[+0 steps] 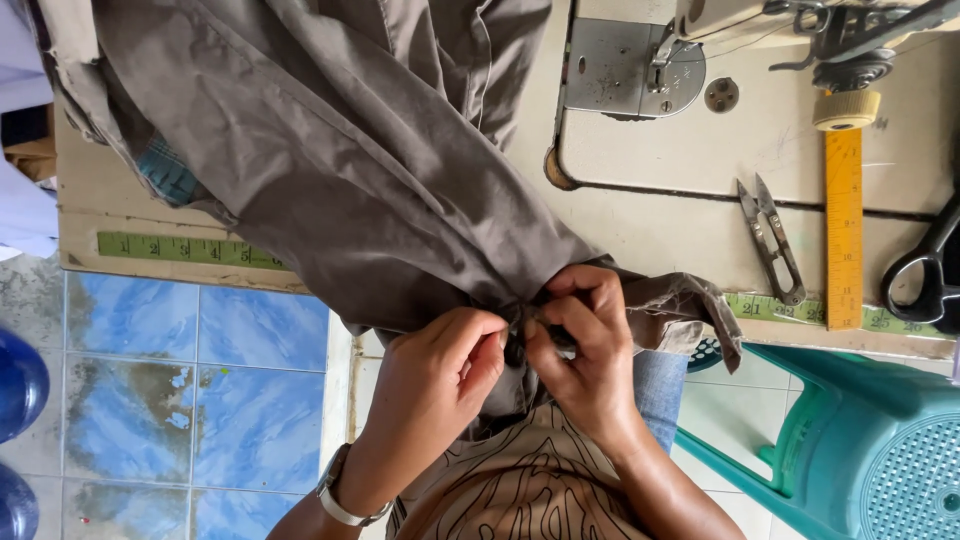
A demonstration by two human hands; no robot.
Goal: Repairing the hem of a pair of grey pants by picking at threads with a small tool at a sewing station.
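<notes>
Closest to me, my left hand (440, 365) and right hand (585, 345) meet at the table's front edge, both pinched tight on the same bunched bit of the brown-grey garment (340, 170). The fingertips press together at a small dark fold, with the thumbs on top; I cannot make out whether a button or a seam sits in there, since the fingers cover it. A watch (340, 495) circles my left wrist.

The garment looks to me like soft, light woven cloth: it drapes and creases freely, so it should bunch and slide without much effort. I judge the sewn edge near my fingers the best place to hold, because loose cloth would simply slip and stretch.

From my hands the garment spreads up and left across the sewing table (700, 200), hanging partly over its edge. A green measuring strip (185, 248) runs along that edge. Farther right lie thread snips (770, 240), a yellow ruler (843, 225) and black scissors (925, 265). Beyond them is the sewing machine (640, 65). A teal plastic stool (860, 450) stands to my right on the tiled floor (200, 400).
</notes>
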